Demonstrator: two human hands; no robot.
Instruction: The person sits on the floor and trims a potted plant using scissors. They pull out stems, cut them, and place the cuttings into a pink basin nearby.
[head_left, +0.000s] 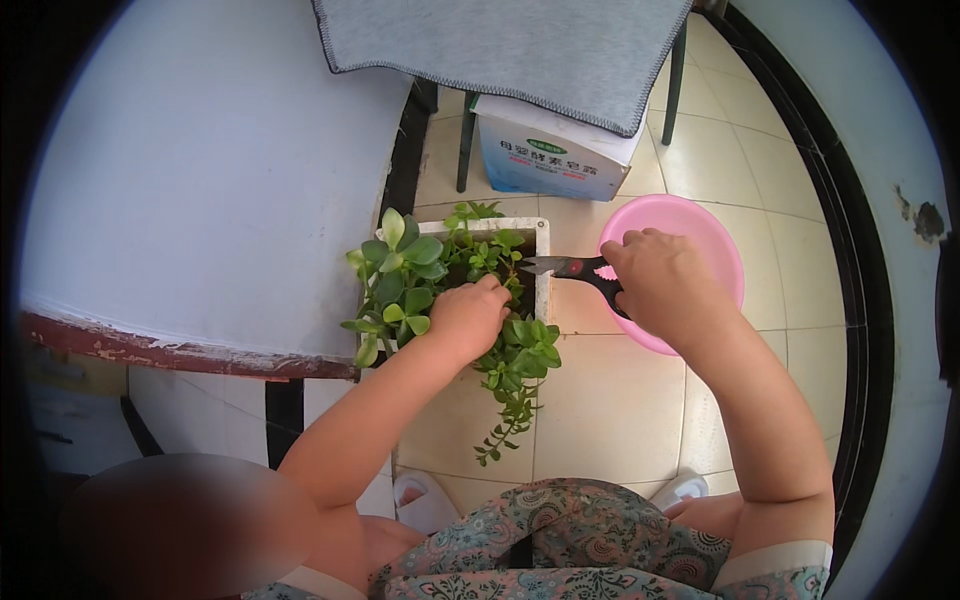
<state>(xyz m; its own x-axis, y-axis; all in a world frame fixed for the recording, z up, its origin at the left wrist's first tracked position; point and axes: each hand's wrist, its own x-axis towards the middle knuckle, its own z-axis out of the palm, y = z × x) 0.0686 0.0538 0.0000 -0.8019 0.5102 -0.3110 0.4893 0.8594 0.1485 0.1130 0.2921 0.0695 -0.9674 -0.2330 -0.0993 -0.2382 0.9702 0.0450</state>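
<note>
Here, the right hand [665, 278] grips black-handled scissors [578, 267] over the planter [543, 285]'s right edge; the left hand [470, 318], grasp unclear, is among its green plants [405, 262]; floor tiles [610, 405] spread nearer the person.

The white rectangular planter [543, 262] holds a broad-leaved green succulent [402, 262] at its left end and a smaller-leaved trailing plant [522, 362] spilling over its near side. Black-handled scissors [574, 267] extend across its right rim, metal blades pointing inward.
</note>
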